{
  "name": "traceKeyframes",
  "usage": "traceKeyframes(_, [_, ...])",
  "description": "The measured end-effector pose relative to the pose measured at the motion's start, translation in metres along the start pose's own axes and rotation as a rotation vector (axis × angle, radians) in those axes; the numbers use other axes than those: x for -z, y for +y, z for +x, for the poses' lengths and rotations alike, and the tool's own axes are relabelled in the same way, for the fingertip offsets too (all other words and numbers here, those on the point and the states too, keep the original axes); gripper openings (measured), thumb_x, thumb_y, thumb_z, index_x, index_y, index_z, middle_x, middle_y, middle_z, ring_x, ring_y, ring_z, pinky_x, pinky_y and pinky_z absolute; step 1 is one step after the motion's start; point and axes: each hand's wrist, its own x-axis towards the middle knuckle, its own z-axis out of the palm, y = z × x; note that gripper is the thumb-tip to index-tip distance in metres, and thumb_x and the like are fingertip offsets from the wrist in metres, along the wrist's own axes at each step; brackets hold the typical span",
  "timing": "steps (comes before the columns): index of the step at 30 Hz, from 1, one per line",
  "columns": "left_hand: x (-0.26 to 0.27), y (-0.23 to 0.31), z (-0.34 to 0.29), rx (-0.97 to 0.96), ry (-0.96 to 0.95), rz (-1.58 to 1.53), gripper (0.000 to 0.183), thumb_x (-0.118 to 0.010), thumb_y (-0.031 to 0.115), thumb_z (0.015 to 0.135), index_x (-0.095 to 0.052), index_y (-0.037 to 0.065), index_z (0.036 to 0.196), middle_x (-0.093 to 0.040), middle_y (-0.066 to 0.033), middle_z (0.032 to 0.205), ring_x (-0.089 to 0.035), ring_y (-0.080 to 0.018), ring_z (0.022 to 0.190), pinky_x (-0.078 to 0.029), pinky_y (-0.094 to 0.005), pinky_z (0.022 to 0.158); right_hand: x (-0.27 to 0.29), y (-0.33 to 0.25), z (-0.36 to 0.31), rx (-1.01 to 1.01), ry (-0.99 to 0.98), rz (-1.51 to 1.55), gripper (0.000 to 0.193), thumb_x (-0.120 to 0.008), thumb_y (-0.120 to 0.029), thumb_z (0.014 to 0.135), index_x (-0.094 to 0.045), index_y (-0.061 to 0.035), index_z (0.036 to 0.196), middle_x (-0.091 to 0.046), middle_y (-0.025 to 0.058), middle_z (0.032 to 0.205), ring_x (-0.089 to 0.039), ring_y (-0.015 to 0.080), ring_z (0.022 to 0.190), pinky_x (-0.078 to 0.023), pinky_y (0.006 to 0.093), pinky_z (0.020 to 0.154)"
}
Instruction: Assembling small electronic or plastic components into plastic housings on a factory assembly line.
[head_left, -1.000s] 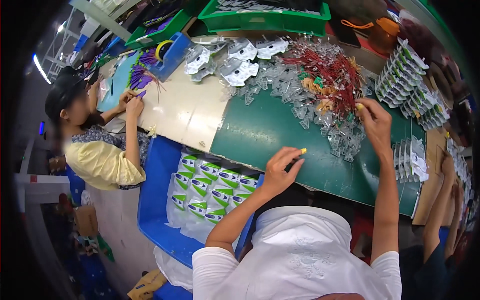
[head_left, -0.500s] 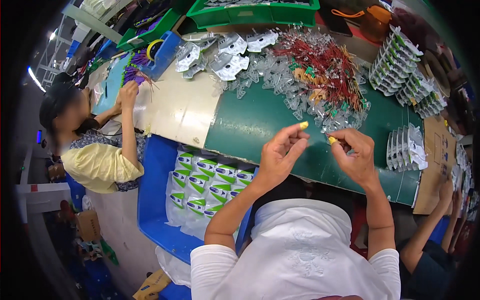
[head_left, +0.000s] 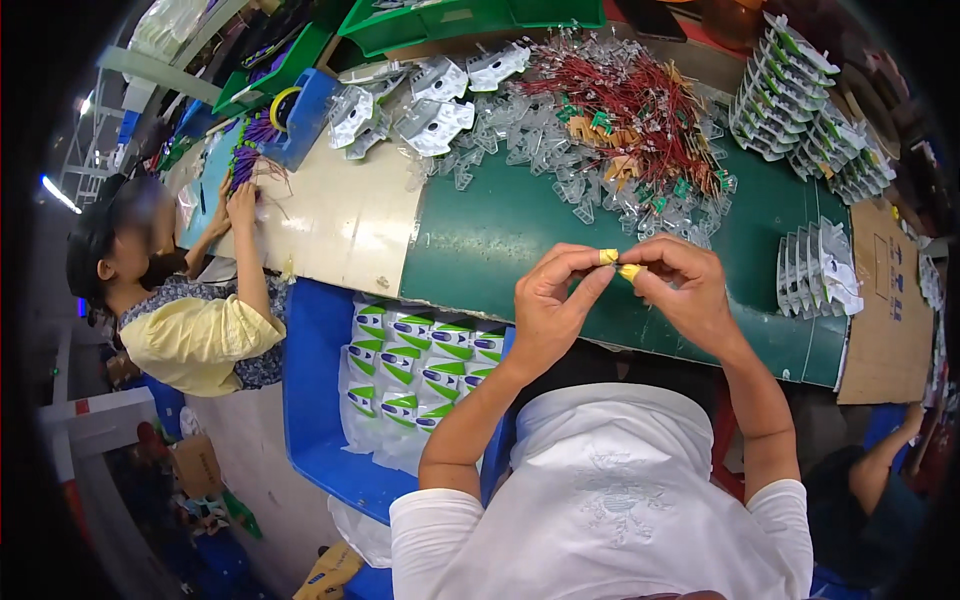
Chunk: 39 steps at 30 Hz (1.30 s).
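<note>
Over the front part of the green work mat, my left hand and my right hand meet fingertip to fingertip. Yellow wraps cover a fingertip on each hand. Both hands are closed in a pinch; whatever lies between the fingers is too small and covered to name. Just beyond them is a heap of red wires with small connector ends, mixed with small clear plastic pieces. A few orange-brown and green bits show among the wires.
White-and-grey plastic housings lie at the back left. More housings stand stacked and in a row on the right, beside cardboard. A blue bin holds white-and-green parts. A green tray is behind; a co-worker sits left.
My hands have come together from apart, the left fingertips now touching the right ones. My view has shifted slightly. The co-worker's hands have moved a little on the bench.
</note>
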Motion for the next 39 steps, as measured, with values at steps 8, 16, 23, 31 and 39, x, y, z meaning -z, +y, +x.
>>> traceKeyframes(8, [-0.001,-0.011,-0.004,0.232,0.048,-0.18,0.018,-0.071,-0.002,0.089,-0.066,-0.002,0.107,-0.069,-0.004,0.093,-0.062,-0.0055,0.081,-0.05,-0.0195,0.071,-0.006,-0.005,0.005,0.311,-0.017,-0.483,0.011,-0.065,-0.001,0.082,-0.065,0.0017,0.093,-0.063,0.0097,0.082,-0.057,0.0172,0.06,-0.044,0.0299,0.053])
traceKeyframes(16, [0.014,-0.006,0.002,0.193,-0.116,0.104,0.021,-0.074,0.003,0.087,-0.068,-0.001,0.106,-0.07,-0.0056,0.093,-0.064,-0.0071,0.085,-0.052,-0.0221,0.074,-0.001,0.019,0.003,0.163,-0.056,-0.302,0.01,-0.068,0.003,0.082,-0.07,0.0023,0.092,-0.067,0.008,0.083,-0.062,0.0139,0.068,-0.047,0.0267,0.06])
traceKeyframes(23, [0.045,-0.025,0.036,0.851,-0.303,-0.613,0.036,-0.071,0.013,0.091,-0.054,0.006,0.122,-0.064,-0.0001,0.09,-0.06,-0.0097,0.08,-0.051,-0.0234,0.075,-0.009,0.028,0.023,-0.037,-0.127,-0.111,0.007,-0.067,0.001,0.088,-0.071,-0.0003,0.094,-0.064,-0.0003,0.084,-0.056,0.0041,0.072,-0.044,0.0201,0.062])
traceKeyframes(31, [0.135,-0.042,0.151,-0.375,0.222,1.589,0.035,-0.065,0.007,0.07,-0.067,0.003,0.105,-0.066,-0.0152,0.099,-0.056,-0.031,0.103,-0.037,-0.0453,0.093,0.015,0.023,0.018,-0.068,-0.026,0.015,0.007,-0.06,0.0,0.093,-0.062,-0.0018,0.099,-0.055,-0.0064,0.082,-0.047,-0.0011,0.069,-0.037,0.0156,0.061])
traceKeyframes(39, [0.141,-0.026,0.135,-0.517,0.157,1.566,0.018,-0.066,0.005,0.073,-0.068,0.005,0.091,-0.064,-0.0132,0.092,-0.058,-0.0301,0.095,-0.037,-0.0437,0.096,0.011,0.018,0.0,-0.102,0.002,-0.05,0.008,-0.059,-0.002,0.094,-0.061,-0.0005,0.101,-0.054,-0.0064,0.081,-0.044,-0.0007,0.066,-0.035,0.0169,0.058])
